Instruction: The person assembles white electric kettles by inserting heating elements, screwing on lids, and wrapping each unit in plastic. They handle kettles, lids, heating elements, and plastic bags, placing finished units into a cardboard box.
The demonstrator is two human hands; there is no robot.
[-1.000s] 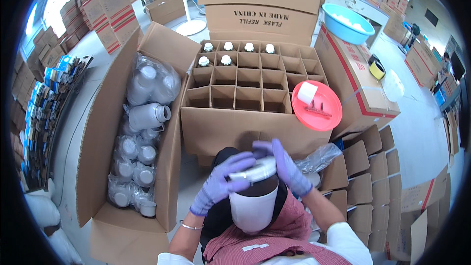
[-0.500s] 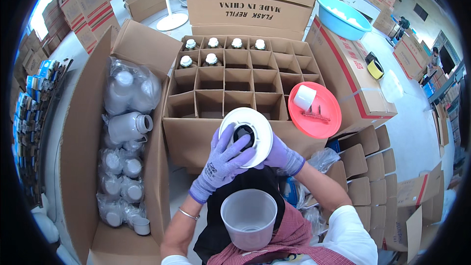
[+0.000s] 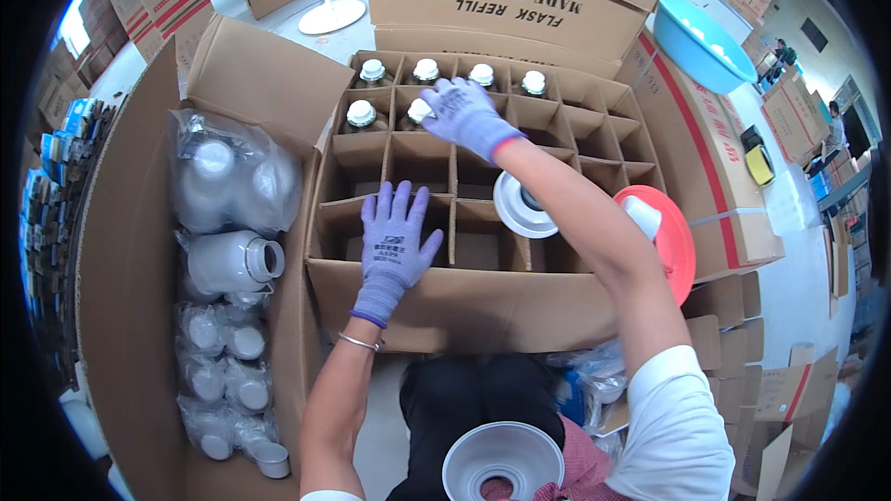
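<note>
My right hand (image 3: 464, 119), in a purple glove, reaches into the second row of the divided carton (image 3: 464, 311). Its fingers close on the white cap of a bottle (image 3: 420, 112); the lower part of that bottle is hidden in its compartment. My left hand (image 3: 397, 239), also gloved, is open with fingers spread over the front compartments, holding nothing. A white ring-shaped part (image 3: 510, 213) sits on the dividers, partly behind my right forearm. On my lap is a translucent cup-shaped part (image 3: 464, 466) with a hole in its base.
An open carton (image 3: 121, 269) on the left holds bagged white containers and a white jug (image 3: 223, 263). A red plate (image 3: 685, 255) with a white cup (image 3: 640, 218) sits at the carton's right corner. Behind it is a blue basin (image 3: 710, 46) on a closed box (image 3: 687, 130).
My hands have let go of the white ring-shaped part, which now sits on the dividers. The right hand moved forward to a capped bottle; the left opened over the carton.
</note>
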